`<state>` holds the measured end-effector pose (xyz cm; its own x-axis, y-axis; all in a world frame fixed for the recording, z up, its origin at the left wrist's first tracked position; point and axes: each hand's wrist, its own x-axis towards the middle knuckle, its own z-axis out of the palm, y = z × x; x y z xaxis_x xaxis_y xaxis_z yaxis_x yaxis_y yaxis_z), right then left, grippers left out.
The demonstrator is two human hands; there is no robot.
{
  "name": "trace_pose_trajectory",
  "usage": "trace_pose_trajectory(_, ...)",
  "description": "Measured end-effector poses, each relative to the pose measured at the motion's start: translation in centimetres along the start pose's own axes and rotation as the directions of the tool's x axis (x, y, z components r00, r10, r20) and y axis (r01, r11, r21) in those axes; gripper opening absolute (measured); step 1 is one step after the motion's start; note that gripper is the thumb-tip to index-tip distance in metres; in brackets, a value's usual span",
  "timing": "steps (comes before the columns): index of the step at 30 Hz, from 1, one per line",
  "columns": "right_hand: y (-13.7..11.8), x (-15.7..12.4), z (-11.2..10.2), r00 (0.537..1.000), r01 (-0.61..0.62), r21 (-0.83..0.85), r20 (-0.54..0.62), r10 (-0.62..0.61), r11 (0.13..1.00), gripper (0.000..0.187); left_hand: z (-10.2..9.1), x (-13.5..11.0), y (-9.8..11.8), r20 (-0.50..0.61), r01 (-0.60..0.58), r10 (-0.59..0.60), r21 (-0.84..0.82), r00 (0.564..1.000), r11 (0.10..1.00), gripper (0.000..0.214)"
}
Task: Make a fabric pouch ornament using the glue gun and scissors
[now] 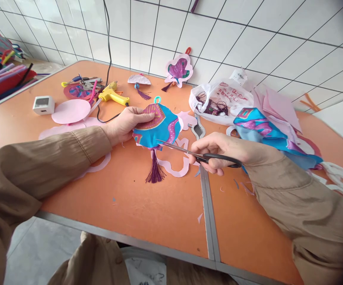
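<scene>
My left hand (130,123) pinches the upper left of a patterned fabric ornament (156,132), blue with magenta and orange motifs. A turquoise loop (157,99) tops the ornament, and a dark purple tassel (155,170) hangs from its lower edge. In my right hand (216,150) are scissors with black handles (221,158). Their blades point left and lie by the ornament's lower edge, just above the tassel; whether they touch the cloth I cannot tell. Behind and below the ornament, pink cut-out scraps (176,172) lie on the orange table (124,221).
At the back left are a yellow glue gun (112,93), a white cube (43,105) and a pink disc (71,111). Two tasselled ornaments are near the wall. A white plastic bag (233,95) holds dark cords; blue patterned fabric (266,126) lies to the right.
</scene>
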<state>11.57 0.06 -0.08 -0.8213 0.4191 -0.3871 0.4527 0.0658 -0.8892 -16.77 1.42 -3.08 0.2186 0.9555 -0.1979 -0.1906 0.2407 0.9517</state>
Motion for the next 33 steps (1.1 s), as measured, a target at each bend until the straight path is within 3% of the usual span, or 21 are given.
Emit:
trace_pose_trajectory(15,-0.3,-0.5,-0.3,1.0,0.009,0.031,-0.01,-0.008,0.999,0.065,0.0,0.0,-0.1,0.029,-0.003,0.005,-0.037,1.0,0.999,0.017)
trace_pose_trajectory(26,0.2,0.1,0.0,1.0,0.002,0.02,-0.002,-0.002,1.0,0.055,-0.1,0.1,-0.1,0.027,-0.034,0.034,0.004,0.999,0.999,0.019)
trace_pose_trajectory(33,0.6,0.5,0.2,0.998,-0.055,-0.04,-0.033,0.054,0.998,0.036,0.0,-0.2,0.0,0.03,-0.016,0.017,-0.042,0.999,0.999,0.017)
